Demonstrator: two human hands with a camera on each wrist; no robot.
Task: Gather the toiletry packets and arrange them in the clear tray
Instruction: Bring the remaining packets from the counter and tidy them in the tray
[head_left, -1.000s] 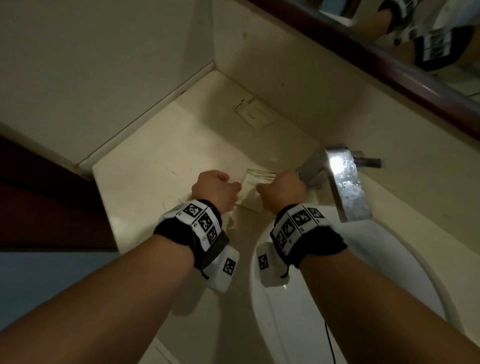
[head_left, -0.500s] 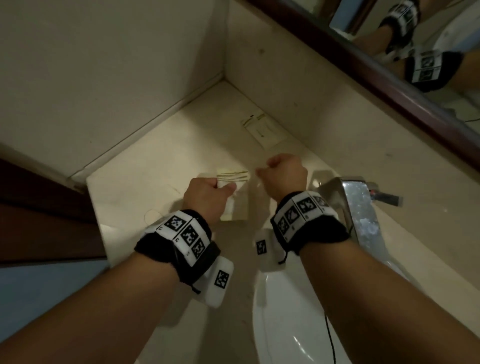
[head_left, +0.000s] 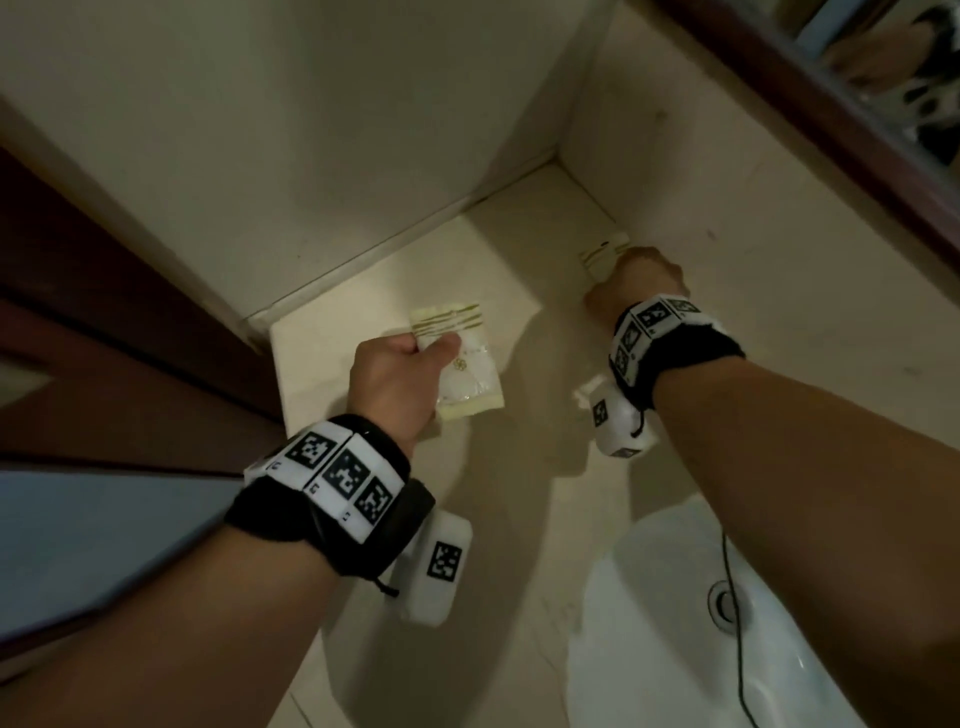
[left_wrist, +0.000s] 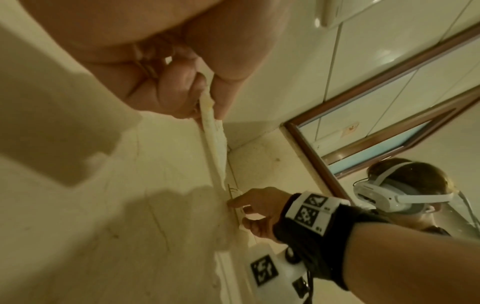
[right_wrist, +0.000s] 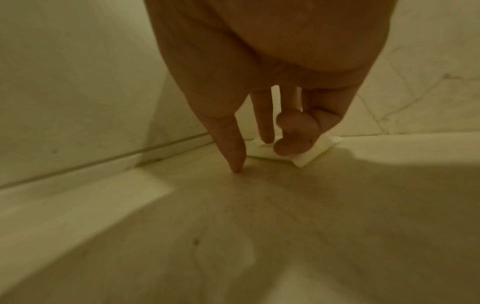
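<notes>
My left hand (head_left: 415, 358) pinches a cream toiletry packet with green stripes (head_left: 467, 364) between thumb and fingers, lifted above the counter. The left wrist view shows this packet (left_wrist: 214, 144) edge-on, hanging from my fingers. My right hand (head_left: 626, 278) reaches to the back wall, where a second packet (head_left: 602, 255) lies flat on the counter. In the right wrist view my fingertips (right_wrist: 267, 137) rest on that packet (right_wrist: 314, 150) while the thumb tip touches the counter beside it. The clear tray is not in view.
A cream stone counter (head_left: 363, 530) runs into a corner between two walls. The white sink basin (head_left: 665, 649) with its drain (head_left: 723, 605) sits at the lower right. A dark-framed mirror (head_left: 769, 98) hangs above the back wall. Dark wood panelling (head_left: 104, 322) stands at the left.
Both hands held one packet together a second ago. My right hand let go and reached to the far packet by the wall; my left hand kept the first packet and drew left.
</notes>
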